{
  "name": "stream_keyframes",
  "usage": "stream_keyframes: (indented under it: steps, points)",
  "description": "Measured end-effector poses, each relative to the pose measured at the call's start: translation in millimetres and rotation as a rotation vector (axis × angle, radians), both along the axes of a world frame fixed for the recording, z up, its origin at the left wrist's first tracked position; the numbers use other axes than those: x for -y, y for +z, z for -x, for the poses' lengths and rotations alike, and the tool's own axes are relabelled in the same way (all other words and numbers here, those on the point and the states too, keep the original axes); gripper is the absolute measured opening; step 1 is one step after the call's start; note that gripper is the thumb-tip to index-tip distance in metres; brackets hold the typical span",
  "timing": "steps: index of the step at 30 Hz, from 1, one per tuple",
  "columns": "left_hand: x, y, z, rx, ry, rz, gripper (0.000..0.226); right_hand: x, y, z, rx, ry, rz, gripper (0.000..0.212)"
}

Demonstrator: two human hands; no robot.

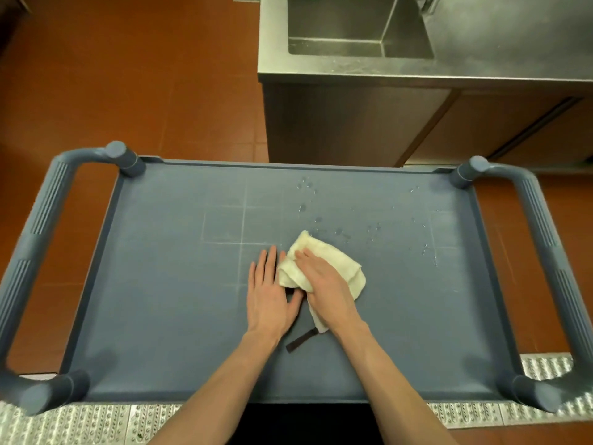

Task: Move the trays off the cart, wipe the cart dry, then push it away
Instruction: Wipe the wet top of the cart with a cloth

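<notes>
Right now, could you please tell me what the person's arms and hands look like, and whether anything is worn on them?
Both forearms are bare up to the bottom edge of the picture: no sleeves show. The left hand and the right hand carry no gloves, and no ring, watch or wristband is visible. No markings can be made out on either arm.

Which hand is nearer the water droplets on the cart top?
Right. The right hand presses the cloth just below the water droplets; the left hand lies flat beside it, farther left.

Wet-spotted blue-grey cart, crumpled cream cloth near its top's middle.
</notes>
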State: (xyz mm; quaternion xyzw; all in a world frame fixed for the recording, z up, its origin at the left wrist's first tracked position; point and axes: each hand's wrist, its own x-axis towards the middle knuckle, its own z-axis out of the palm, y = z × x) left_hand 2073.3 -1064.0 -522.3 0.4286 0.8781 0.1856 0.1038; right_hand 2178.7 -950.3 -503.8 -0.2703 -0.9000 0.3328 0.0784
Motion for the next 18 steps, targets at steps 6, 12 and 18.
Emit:
stream_keyframes:
  steps: [6, 12, 18]
  points:
    - [-9, -2, -6, -0.083, 0.063, 0.007, 0.071, -25, 4, -38, 0.036, -0.095, -0.021, 0.07]
    - [-13, -1, -9, -0.094, 0.126, -0.019, 0.066, -68, 14, -95, 0.089, -0.284, 0.05, 0.058]
    - [-36, 0, -21, -0.078, 0.233, -0.03, 0.066, -106, 16, -135, 0.099, -0.416, 0.046, 0.069]
